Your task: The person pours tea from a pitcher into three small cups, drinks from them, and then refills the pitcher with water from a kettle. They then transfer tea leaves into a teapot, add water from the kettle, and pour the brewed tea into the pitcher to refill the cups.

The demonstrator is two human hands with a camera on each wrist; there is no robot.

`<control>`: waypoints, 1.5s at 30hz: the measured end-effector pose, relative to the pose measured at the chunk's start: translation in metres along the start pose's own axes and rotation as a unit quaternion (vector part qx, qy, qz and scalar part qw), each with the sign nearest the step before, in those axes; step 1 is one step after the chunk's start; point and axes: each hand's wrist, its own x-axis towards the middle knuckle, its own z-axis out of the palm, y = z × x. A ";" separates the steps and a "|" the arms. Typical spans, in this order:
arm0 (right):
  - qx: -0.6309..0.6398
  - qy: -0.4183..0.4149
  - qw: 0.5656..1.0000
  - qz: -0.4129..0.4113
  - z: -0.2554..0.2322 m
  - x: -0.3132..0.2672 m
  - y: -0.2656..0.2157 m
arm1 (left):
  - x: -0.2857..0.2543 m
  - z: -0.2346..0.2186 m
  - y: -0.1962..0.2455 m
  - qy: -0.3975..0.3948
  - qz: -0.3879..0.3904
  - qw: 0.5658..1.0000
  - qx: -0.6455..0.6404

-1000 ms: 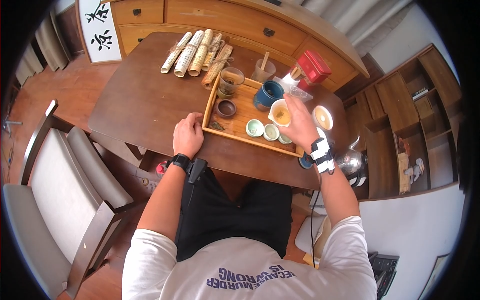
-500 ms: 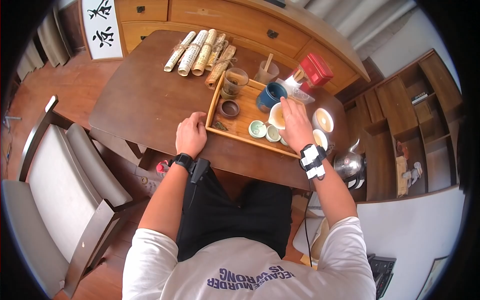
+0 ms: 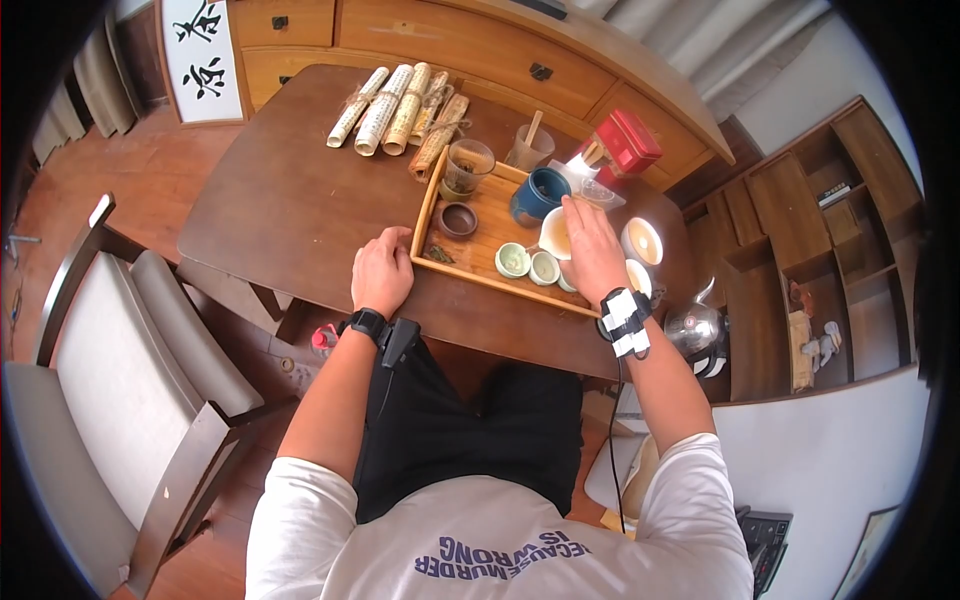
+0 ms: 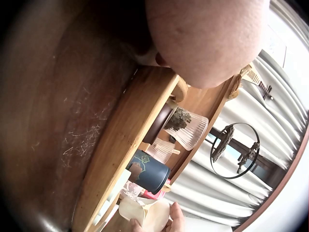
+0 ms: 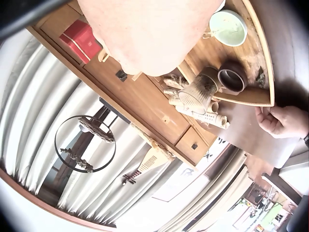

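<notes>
From above, my right hand (image 3: 596, 252) hides one side of the white pitcher (image 3: 553, 236) and much of the small cup (image 3: 566, 284) beneath it, and the writing on the scrolls (image 3: 383, 112) is too small to read. My right wrist's view cuts that hand off at the top, its fingers indistinct. My left wrist's view crops my left hand (image 3: 382, 270) at the top and the pitcher at the bottom.

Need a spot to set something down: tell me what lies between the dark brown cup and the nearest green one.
Between the dark brown cup and nearest pale green cup is bare wooden tray, as the head and right wrist views show.
</notes>
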 end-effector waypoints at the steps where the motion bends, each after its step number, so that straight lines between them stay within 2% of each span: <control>1: -0.001 -0.002 1.000 0.003 -0.002 0.000 -0.001 | 0.000 0.000 0.000 0.001 0.003 1.000 0.000; 9: -0.006 0.007 1.000 -0.001 -0.002 0.000 0.003 | 0.000 -0.001 0.002 -0.002 -0.001 1.000 0.004; 12: 0.060 0.008 0.997 0.053 -0.008 0.002 0.008 | 0.000 -0.003 0.003 -0.016 -0.011 1.000 -0.003; 16: 0.154 0.061 0.977 0.130 0.002 0.003 0.039 | 0.000 -0.003 0.003 -0.021 -0.017 1.000 -0.002; 20: 0.183 0.055 0.961 0.201 0.018 0.002 0.074 | 0.000 -0.004 0.005 -0.024 -0.023 0.999 -0.006; 27: 0.204 0.067 0.946 0.243 0.068 -0.009 0.113 | -0.001 -0.002 0.003 -0.014 -0.013 1.000 0.001; 34: 0.199 0.098 0.939 0.264 0.089 -0.010 0.122 | 0.000 -0.001 0.002 -0.016 -0.011 1.000 0.012; 43: 0.192 0.058 0.953 0.228 0.079 -0.009 0.118 | 0.000 0.000 0.001 -0.013 -0.015 1.000 -0.005; 45: 0.226 0.062 0.946 0.225 0.084 -0.015 0.122 | 0.000 0.000 0.001 -0.015 -0.018 1.000 0.000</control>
